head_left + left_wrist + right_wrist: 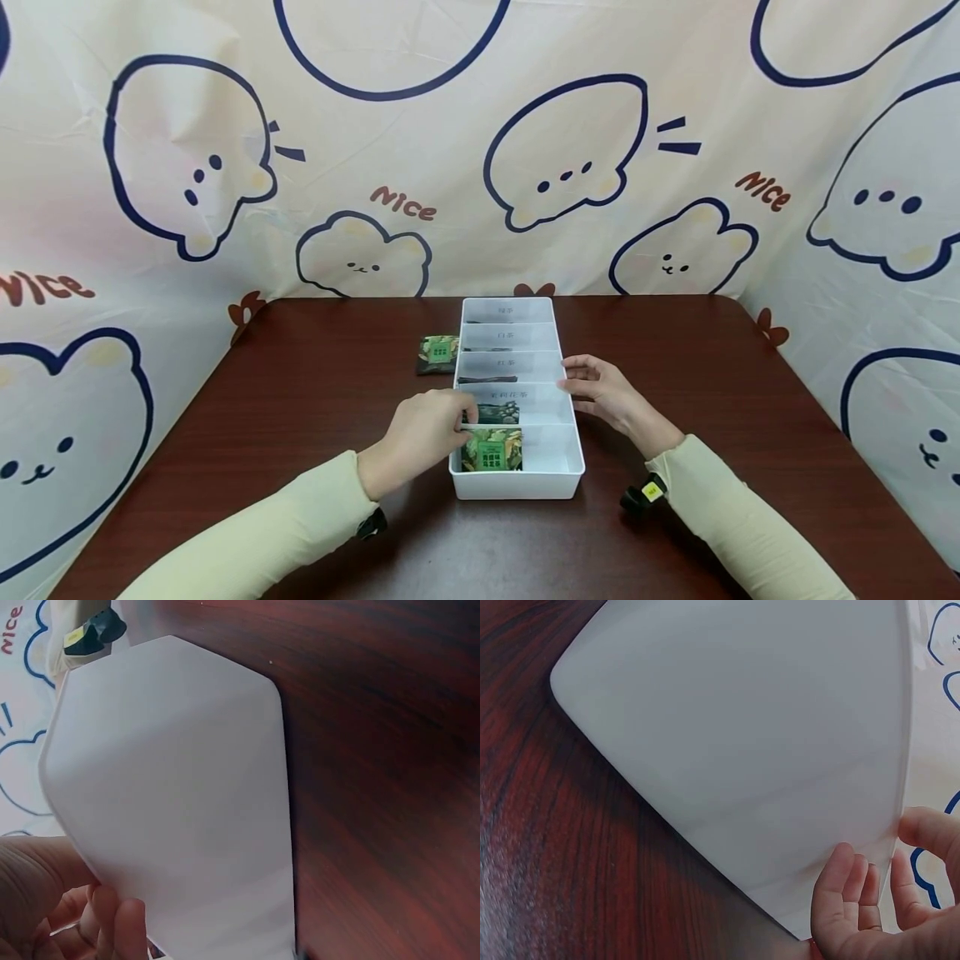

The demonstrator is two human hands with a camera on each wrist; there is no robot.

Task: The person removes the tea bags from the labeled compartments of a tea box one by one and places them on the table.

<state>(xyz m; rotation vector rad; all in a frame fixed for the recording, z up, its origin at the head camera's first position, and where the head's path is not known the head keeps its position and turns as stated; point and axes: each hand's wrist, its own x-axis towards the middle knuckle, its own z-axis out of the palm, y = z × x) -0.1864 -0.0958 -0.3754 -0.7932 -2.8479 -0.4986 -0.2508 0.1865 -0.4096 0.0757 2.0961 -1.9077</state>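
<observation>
A long white divided box (551, 454) stands on the table, its several compartments running away from me. In the front compartment sits a green tea packet (491, 450); a darker green packet (498, 412) shows in the one behind. My left hand (420, 433) reaches over the box's left wall, its bent thumb and fingers pinching at the front packet's upper left corner; the exact contact is partly hidden. In the left wrist view, curled fingers (129, 930) are at the rim. My right hand (607, 392) touches the right wall with loosely bent fingers (829, 892).
Another green tea packet (437, 354) lies on the table just left of the box. Dark packet edges (487, 380) show in the farther compartments, which bear printed labels. A patterned cloth (450, 150) surrounds the brown wooden table (315, 358) at the back and sides.
</observation>
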